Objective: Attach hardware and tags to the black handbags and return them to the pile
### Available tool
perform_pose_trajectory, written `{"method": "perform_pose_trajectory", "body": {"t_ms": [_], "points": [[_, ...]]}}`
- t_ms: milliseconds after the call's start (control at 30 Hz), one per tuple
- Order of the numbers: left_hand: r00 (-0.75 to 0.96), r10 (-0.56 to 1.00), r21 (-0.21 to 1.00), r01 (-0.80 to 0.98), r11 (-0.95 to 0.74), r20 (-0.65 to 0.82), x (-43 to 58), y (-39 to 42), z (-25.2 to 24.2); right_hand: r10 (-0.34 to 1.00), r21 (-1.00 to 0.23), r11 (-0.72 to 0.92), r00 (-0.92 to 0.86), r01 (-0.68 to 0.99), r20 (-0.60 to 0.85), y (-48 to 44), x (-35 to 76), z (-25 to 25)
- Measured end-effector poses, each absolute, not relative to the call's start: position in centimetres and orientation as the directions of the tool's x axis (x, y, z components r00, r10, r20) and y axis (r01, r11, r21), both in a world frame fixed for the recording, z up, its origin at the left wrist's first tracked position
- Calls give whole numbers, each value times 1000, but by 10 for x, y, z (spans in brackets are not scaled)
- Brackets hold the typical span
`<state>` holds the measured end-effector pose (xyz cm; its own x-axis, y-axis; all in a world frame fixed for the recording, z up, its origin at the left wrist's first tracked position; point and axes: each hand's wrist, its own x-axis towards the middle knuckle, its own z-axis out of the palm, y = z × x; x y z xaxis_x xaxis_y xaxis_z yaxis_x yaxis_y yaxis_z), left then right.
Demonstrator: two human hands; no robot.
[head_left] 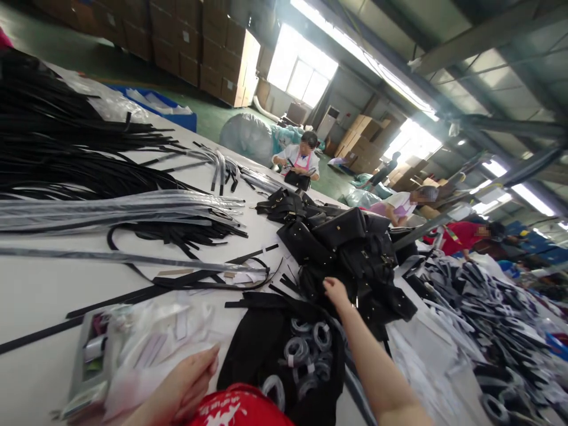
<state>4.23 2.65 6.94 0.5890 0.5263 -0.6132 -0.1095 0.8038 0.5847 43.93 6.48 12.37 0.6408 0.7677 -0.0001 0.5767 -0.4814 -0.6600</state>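
My right hand reaches forward to the near side of a pile of black bags. Its fingers are curled against the dark leather, and what they grip is hidden. Low in the view, my left hand hovers beside clear plastic bags, fingers pressed together with nothing visible in them. Between my arms lies a black cloth piece, with several coiled clear-wrapped rings on it. Black straps stretch across the white table left of the pile.
Bundles of black strips cover the table's far left. A grey tray of small items stands near left. Many wrapped handles heap up at right. Across the table, a person handles a black bag. Cartons are stacked behind.
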Motion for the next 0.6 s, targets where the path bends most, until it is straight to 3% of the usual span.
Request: {"method": "perform_pose_trajectory", "body": {"t_ms": [133,233,433,600], "points": [[464,601,637,-99,765,-650,43,28,61,884,-702,-439,410,561,-226,8,351,35],[472,627,683,-69,727,-620,39,22,64,902,-747,-427,304,510,-308,-37,307,0],[554,493,607,29,794,-671,38,3,68,879,-784,-452,361,425,-311,-89,304,-9],[548,490,645,123,754,-678,47,-3,60,860,-796,-462,415,390,-295,-112,314,-8]]}}
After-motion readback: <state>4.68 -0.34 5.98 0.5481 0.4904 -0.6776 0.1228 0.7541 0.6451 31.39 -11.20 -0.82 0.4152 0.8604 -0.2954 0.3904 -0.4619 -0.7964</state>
